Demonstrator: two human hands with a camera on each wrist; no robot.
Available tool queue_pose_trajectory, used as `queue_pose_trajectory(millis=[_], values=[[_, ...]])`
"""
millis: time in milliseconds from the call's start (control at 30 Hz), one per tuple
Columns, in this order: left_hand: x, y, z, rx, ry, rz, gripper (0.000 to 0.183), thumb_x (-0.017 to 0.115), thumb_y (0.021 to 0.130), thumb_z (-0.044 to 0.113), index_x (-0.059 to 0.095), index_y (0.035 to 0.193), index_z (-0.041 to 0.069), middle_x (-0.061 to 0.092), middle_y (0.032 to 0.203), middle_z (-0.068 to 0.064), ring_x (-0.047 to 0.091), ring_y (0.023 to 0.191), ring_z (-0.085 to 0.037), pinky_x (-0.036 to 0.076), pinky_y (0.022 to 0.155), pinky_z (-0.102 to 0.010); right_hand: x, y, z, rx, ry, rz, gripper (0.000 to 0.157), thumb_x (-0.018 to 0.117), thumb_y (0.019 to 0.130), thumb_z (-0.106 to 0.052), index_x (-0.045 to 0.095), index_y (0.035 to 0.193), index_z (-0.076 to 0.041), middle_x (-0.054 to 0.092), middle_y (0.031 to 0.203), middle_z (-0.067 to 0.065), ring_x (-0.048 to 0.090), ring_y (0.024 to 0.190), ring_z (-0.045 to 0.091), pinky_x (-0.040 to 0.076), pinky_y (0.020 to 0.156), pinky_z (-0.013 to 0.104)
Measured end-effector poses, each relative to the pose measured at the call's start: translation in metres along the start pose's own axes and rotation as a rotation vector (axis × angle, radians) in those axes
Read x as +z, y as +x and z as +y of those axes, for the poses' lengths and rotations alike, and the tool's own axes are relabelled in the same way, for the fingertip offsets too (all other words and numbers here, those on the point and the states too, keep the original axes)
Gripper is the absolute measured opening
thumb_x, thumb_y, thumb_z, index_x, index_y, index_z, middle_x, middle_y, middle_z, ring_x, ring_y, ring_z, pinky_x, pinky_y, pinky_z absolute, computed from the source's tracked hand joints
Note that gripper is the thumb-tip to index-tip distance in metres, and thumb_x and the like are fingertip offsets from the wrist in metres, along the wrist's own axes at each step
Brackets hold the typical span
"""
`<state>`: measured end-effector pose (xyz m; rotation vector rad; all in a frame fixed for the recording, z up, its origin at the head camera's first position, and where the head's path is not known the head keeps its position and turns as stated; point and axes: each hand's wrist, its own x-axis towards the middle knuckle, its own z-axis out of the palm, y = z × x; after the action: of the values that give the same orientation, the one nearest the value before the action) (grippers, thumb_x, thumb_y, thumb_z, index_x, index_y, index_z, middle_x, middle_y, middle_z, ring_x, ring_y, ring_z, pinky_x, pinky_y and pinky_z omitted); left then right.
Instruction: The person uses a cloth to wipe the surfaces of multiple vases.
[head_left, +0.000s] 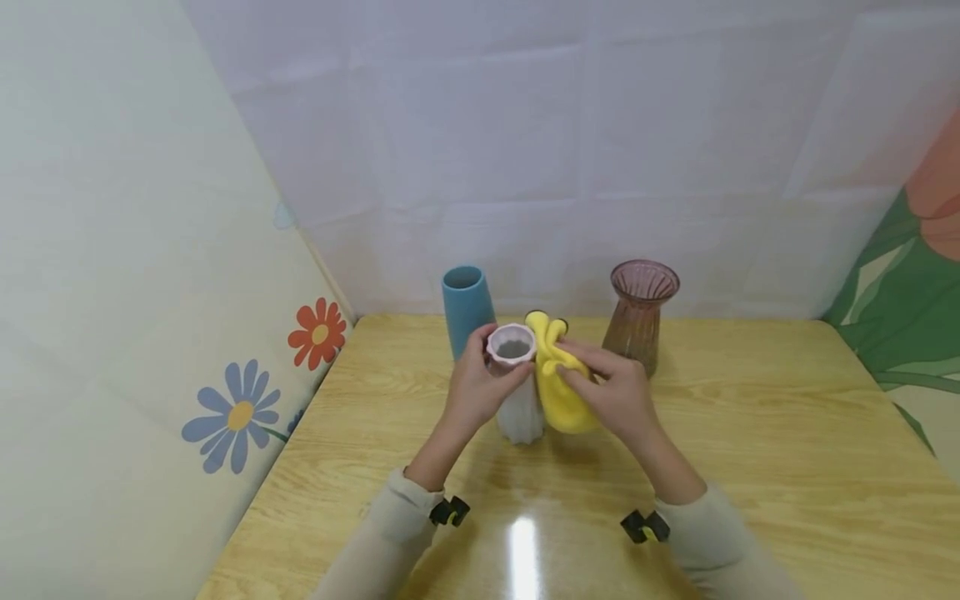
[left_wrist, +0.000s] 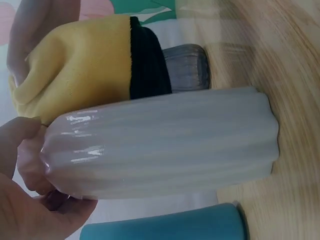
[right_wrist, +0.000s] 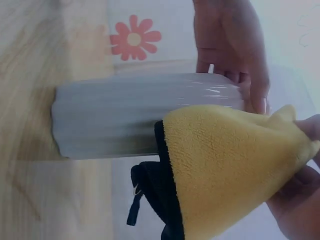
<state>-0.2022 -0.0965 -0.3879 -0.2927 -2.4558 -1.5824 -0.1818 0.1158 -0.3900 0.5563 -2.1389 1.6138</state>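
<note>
A ribbed white vase (head_left: 520,415) with a pinkish scalloped mouth stands in the middle, just above or on the table. My left hand (head_left: 477,379) grips it round the neck, thumb on the near side. Beside it, my right hand (head_left: 617,385) pinches a yellow cloth (head_left: 564,400) between thumb and fingers. The cloth hangs in folds against the vase's right side. Its dark edging and a small dark strap (right_wrist: 134,210) show in the right wrist view. In the left wrist view the white vase (left_wrist: 170,145) lies across the frame, its base near the wood.
A blue vase (head_left: 467,308) stands behind the left hand. A purple ribbed glass vase (head_left: 643,300) with a flared rim stands behind the right hand. The wooden table (head_left: 757,433) meets a pale cloth backdrop (head_left: 480,150) at its far edge.
</note>
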Motion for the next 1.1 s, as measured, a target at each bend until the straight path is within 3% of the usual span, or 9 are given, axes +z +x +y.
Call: queue_pose_trajectory(millis=[233, 467, 733, 1100], values=[[-0.005, 0.004, 0.000, 0.003, 0.101, -0.045, 0.082, 0.086, 0.080, 0.028, 0.043, 0.145, 0.001, 0.058, 0.136, -0.016, 0.058, 0.124, -0.031, 0.051, 0.102, -0.048, 0.013, -0.004, 0.007, 0.033, 0.034, -0.046, 0.029, 0.080, 0.086, -0.006, 0.076, 0.115, -0.005, 0.069, 0.126, 0.011, 0.068, 0.114, 0.030, 0.057, 0.086, 0.026], [-0.011, 0.010, -0.006, 0.046, 0.078, -0.093, 0.077, 0.085, 0.080, 0.019, 0.045, 0.143, -0.001, 0.059, 0.134, -0.018, 0.058, 0.124, -0.031, 0.051, 0.103, -0.048, 0.018, -0.007, 0.010, 0.030, -0.013, -0.083, 0.028, 0.079, 0.087, -0.008, 0.076, 0.115, -0.008, 0.072, 0.120, 0.011, 0.072, 0.104, 0.028, 0.060, 0.078, 0.029], [-0.018, 0.015, -0.010, 0.076, 0.053, -0.152, 0.073, 0.085, 0.081, 0.013, 0.046, 0.142, -0.001, 0.060, 0.131, -0.017, 0.059, 0.122, -0.031, 0.051, 0.102, -0.049, 0.021, -0.014, 0.010, 0.003, -0.108, -0.125, 0.028, 0.079, 0.086, -0.007, 0.077, 0.114, -0.009, 0.073, 0.118, 0.011, 0.073, 0.088, 0.022, 0.058, 0.064, 0.023], [-0.023, 0.019, -0.014, 0.078, 0.026, -0.220, 0.072, 0.083, 0.083, 0.012, 0.046, 0.143, 0.001, 0.061, 0.132, -0.015, 0.058, 0.122, -0.031, 0.050, 0.103, -0.050, 0.026, -0.027, 0.020, -0.049, -0.164, -0.128, 0.028, 0.080, 0.083, -0.005, 0.078, 0.111, -0.008, 0.073, 0.114, 0.012, 0.075, 0.095, 0.025, 0.059, 0.068, 0.025]])
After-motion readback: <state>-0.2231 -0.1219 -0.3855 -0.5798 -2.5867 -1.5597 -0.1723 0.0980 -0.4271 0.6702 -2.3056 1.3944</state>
